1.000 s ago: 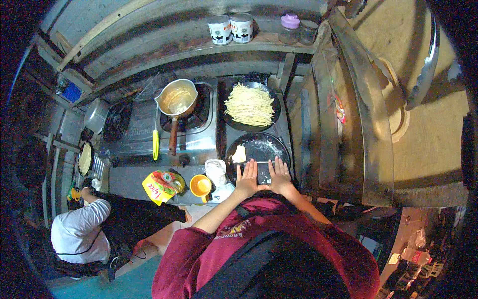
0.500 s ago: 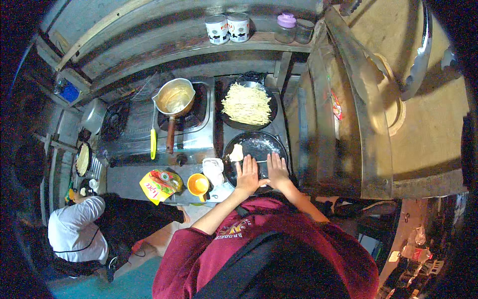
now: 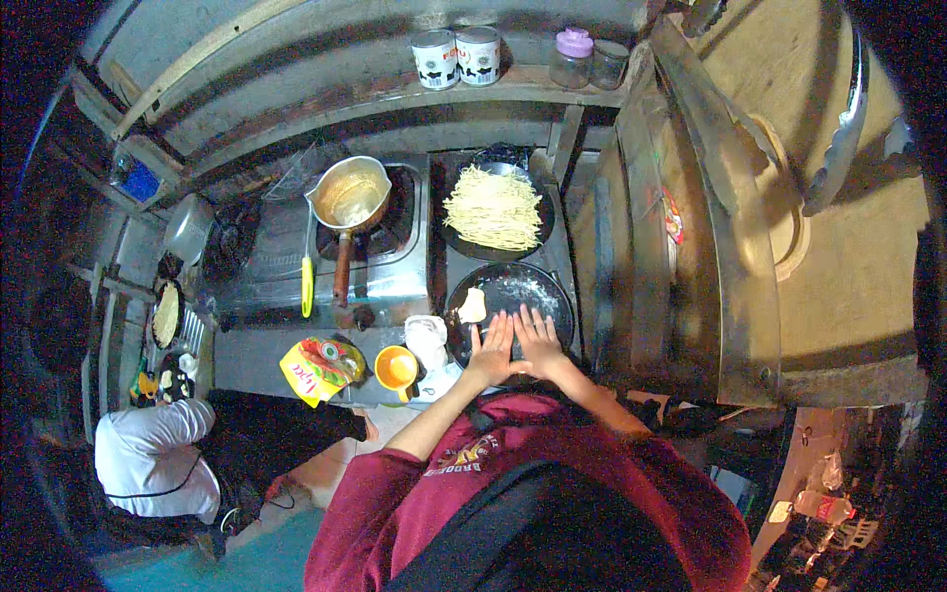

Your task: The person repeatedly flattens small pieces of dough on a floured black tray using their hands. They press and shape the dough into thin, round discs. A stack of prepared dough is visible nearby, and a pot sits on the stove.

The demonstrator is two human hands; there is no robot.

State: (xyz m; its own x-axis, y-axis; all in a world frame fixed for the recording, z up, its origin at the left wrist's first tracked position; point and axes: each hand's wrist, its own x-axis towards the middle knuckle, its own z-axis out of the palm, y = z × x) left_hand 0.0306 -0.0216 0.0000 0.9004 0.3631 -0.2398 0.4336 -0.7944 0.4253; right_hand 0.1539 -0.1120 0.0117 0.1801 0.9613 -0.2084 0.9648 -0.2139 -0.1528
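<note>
My left hand (image 3: 492,355) lies flat, fingers stretched out, on the near part of a round black tray (image 3: 560,296) dusted with white powder. My right hand (image 3: 541,350) is flat beside it, fingers also extended, the two almost meeting at the thumbs. Anything under the palms is hidden. A small pale lump of dough (image 3: 473,307) sits on the tray just beyond my left fingertips. Behind, a heap of thin pale dough strips (image 3: 496,209) covers a second dark round tray (image 3: 462,247).
Left of the trays are a white bag (image 3: 426,341), an orange cup (image 3: 397,369) and a yellow packet (image 3: 320,371). A saucepan (image 3: 348,197) stands on the stove beside a yellow-green handle (image 3: 308,288). Another person (image 3: 158,454) sits at lower left. A wooden partition (image 3: 730,247) rises at right.
My hands have come closer together, the right one moving left. A thin pale strand that showed between them is now out of sight. The view has shifted slightly.
</note>
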